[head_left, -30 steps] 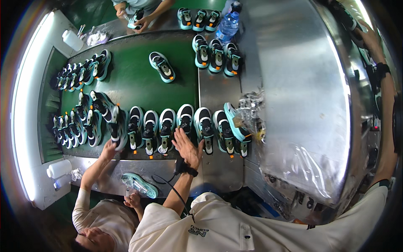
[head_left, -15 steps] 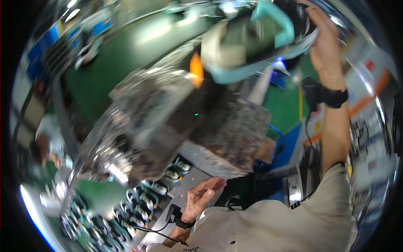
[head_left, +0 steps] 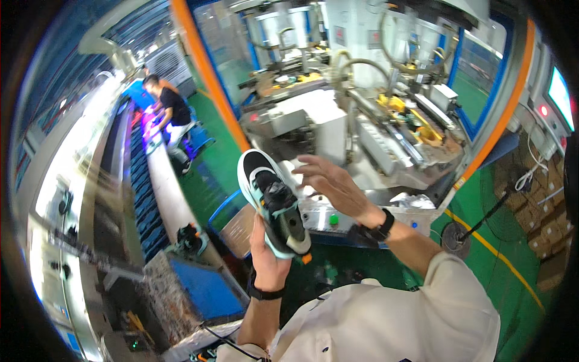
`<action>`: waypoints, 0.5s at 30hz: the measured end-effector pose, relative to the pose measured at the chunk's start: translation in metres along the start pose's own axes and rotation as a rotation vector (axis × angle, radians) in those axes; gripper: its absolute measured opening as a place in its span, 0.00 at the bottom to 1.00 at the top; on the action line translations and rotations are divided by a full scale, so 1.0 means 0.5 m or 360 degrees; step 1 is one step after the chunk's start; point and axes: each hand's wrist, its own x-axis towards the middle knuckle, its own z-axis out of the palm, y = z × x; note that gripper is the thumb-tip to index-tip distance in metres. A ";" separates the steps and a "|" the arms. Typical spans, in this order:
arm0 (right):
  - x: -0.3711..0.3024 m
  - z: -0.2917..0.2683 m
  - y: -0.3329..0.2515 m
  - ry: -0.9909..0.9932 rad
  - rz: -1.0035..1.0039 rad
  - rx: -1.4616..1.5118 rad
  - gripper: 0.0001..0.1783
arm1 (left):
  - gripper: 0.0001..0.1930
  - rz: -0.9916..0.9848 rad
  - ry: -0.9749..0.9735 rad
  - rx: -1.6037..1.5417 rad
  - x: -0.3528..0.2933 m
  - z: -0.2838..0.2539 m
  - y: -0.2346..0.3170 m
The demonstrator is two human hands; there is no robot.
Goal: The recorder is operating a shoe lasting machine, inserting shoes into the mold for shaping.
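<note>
"Shoe (head_left: 278,211) has gone from the right hand to the left since the earlier frame."

"How's it held?"

"Left hand (head_left: 269,263) cradles the heel half from below, toe pointing up and away; keep that support low, leaving the upper clear."

"And the other?"

"Right hand (head_left: 341,190) looks empty, fingers (head_left: 313,171) loosely spread just beside the shoe. Whether they touch, I can't tell. They'd best steady it lightly, without squeezing."
</note>
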 end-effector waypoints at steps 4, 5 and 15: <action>-0.104 -0.169 0.023 0.0401 -0.0056 -0.0011 0.46 | 0.26 0.0020 0.0023 0.0722 0.122 0.130 -0.196; -0.118 -0.218 0.055 0.0717 0.0079 -0.0069 0.42 | 0.33 0.0169 -0.0073 0.0937 0.147 0.155 -0.258; -0.285 -0.593 0.033 0.1836 0.0274 -0.0070 0.28 | 0.38 -0.0320 -0.0435 0.1675 0.593 0.201 -0.631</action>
